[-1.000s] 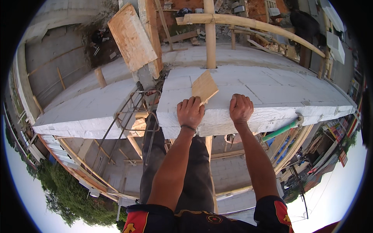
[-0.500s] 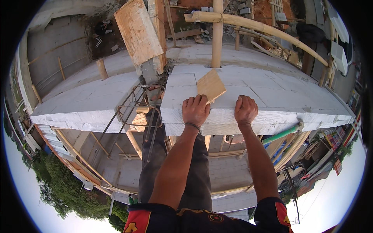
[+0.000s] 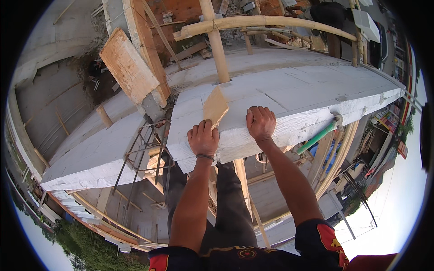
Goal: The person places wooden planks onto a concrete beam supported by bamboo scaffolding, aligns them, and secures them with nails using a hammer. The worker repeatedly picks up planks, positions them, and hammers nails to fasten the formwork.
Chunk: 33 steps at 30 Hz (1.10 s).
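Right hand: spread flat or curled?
Curled: the right hand has its fingers bent inward at the near edge of the white block wall; whether they grip anything is hidden.

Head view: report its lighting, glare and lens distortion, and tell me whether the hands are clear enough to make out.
Head view: daylight, with the sky glaring near-white at lower right; head view: fisheye bowing along the pale block wall, black at the picture's corners; head view: left hand and right hand both clear enough to make out.

One fisheye view from the head (edges bowed); faces down, close above the wall (image 3: 307, 92).
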Motion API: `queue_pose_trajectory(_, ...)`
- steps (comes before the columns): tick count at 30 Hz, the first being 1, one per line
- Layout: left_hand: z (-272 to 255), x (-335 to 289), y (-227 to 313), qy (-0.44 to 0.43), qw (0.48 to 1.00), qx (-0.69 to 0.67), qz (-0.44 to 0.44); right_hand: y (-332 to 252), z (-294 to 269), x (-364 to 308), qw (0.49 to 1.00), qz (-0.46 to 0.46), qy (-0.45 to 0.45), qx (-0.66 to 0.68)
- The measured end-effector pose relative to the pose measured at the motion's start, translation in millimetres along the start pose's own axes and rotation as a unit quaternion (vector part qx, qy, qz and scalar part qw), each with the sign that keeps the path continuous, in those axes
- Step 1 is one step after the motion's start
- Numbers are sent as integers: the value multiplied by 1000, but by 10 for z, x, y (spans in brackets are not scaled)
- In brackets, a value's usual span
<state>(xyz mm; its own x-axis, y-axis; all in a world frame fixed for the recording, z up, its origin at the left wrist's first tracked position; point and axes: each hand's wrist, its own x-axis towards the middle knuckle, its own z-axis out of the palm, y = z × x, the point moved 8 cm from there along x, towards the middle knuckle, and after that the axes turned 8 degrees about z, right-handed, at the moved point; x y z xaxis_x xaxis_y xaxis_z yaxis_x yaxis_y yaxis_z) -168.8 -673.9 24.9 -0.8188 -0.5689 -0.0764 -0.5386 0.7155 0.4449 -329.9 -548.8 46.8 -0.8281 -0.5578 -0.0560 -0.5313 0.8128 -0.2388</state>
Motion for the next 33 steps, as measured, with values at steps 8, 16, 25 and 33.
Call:
queue_pose_trajectory(8, 81, -37, 36, -9, 1000, 8, 15, 89, -47, 5, 999, 39, -12, 23)
queue_pose_trajectory(16, 186, -111, -15, 8, 999, 40, 33, 346, -795, -1120, 951, 97, 174, 235)
queue_pose_trajectory(25, 205, -118, -23, -6, 1000, -10, -9, 2484, 492, -4188, 672, 664, 159, 287)
queue_pose_trajectory(33, 186, -29, -226, -47, 988, 125, 83, 4107, 1976, -4885, 686, 681, 117, 227)
